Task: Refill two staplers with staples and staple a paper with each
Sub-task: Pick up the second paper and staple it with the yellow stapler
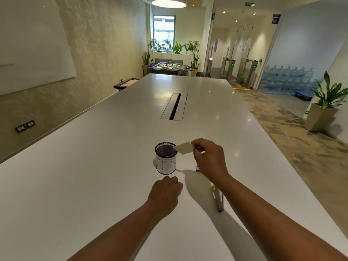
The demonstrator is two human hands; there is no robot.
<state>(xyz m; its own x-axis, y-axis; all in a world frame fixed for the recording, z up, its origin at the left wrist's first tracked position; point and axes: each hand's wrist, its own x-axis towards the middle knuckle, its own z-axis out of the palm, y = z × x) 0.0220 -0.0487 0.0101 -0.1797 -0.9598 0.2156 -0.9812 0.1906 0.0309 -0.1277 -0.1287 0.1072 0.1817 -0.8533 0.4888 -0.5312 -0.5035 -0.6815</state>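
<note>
Right hand [208, 159] pinches a small paper slip [184, 148] just over the mesh cup's [166, 158] rim, so release it squarely inside. Left hand [165, 193] rests curled, empty, before the cup. No staplers visible.

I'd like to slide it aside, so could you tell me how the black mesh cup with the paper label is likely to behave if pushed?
The mesh cup looks empty and wire-built, so probably light. It stands upright on a smooth, glossy table, so a low push should slide it; a push near the rim might tip it, and it could then roll.
</note>
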